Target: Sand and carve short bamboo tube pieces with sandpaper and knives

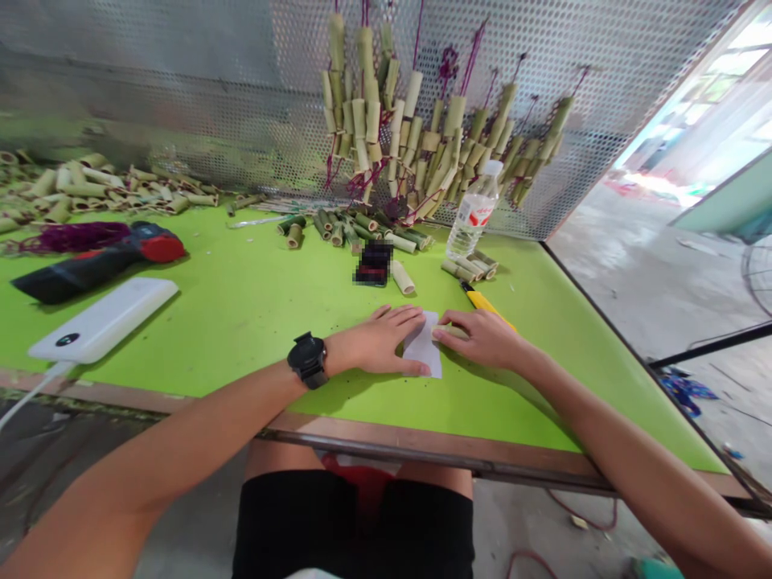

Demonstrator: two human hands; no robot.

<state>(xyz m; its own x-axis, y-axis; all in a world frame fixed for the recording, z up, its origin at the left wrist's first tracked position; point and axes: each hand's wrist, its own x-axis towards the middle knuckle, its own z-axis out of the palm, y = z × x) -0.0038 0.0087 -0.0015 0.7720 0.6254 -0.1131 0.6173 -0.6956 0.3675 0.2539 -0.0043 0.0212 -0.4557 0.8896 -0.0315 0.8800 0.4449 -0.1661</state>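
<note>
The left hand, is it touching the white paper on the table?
Touching. The head view shows the left hand laid flat, its thumb resting on the white paper.

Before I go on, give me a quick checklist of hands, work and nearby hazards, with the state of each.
1. Left hand steadying the white sheet: ok, it rests on the sheet, fingers spread.
2. Right hand gripping the bamboo piece: ok, held in the fingers.
3. Bamboo piece at the sheet: ok, its end is at the sheet's right side.
4. Yellow cutter well away from the hands: not ok, it lies right beside the right hand.
5. Cutter blade retracted: cannot tell, too small to see.
6. Water bottle capped: ok, the white cap is on.
</note>
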